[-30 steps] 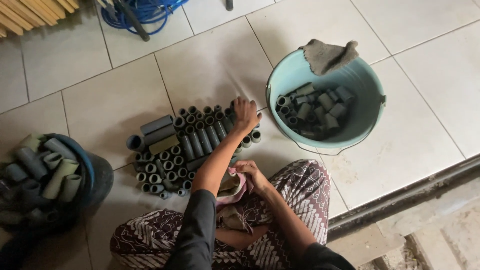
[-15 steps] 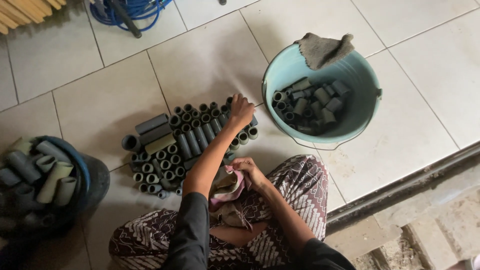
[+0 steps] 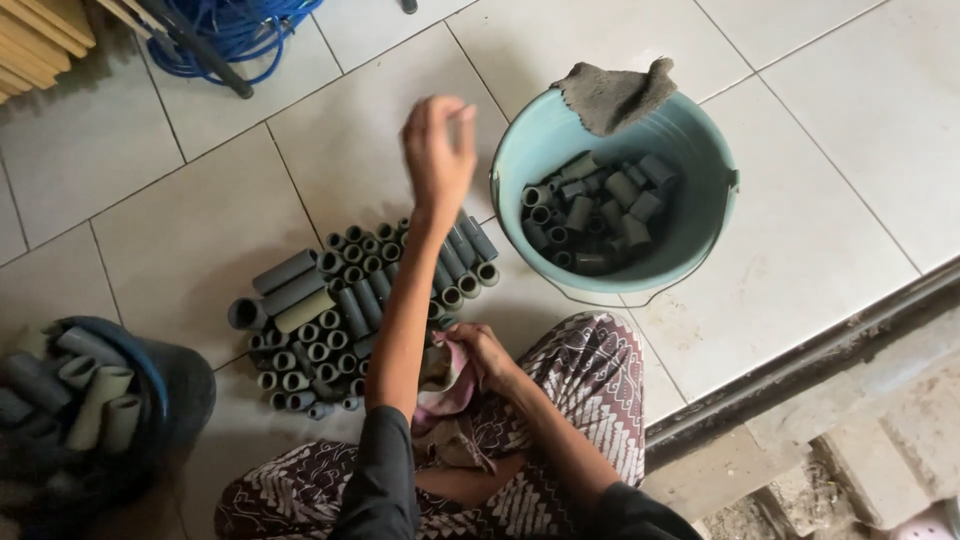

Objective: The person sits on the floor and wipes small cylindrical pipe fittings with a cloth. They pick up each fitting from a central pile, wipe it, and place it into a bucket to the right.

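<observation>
The left hand [image 3: 438,150] is up off the floor now, lifted clear above the pile where a moment ago it was pressed down on the top-right corner of the stack. It is blurred by motion, fingers curled loosely together; whether a tube is pinched in them I cannot tell.

Below it lies the cluster of short grey plastic pipe pieces [image 3: 350,310], some standing on end in rows, some lying flat, all on the pale tiled floor [image 3: 200,230]. The corner the hand left looks much as before, the tubes undisturbed.

The right hand [image 3: 478,355] stays low at the lap, closed on a crumpled pink-and-beige rag [image 3: 440,385] over the patterned brown cloth across the knees.

Just right of the raised hand sits the round teal plastic basin [image 3: 700,235] holding more grey tubes, a grey rag [image 3: 612,92] draped on its rim. At far left, a dark blue bucket [image 3: 170,385] holds larger pale tubes.
</observation>
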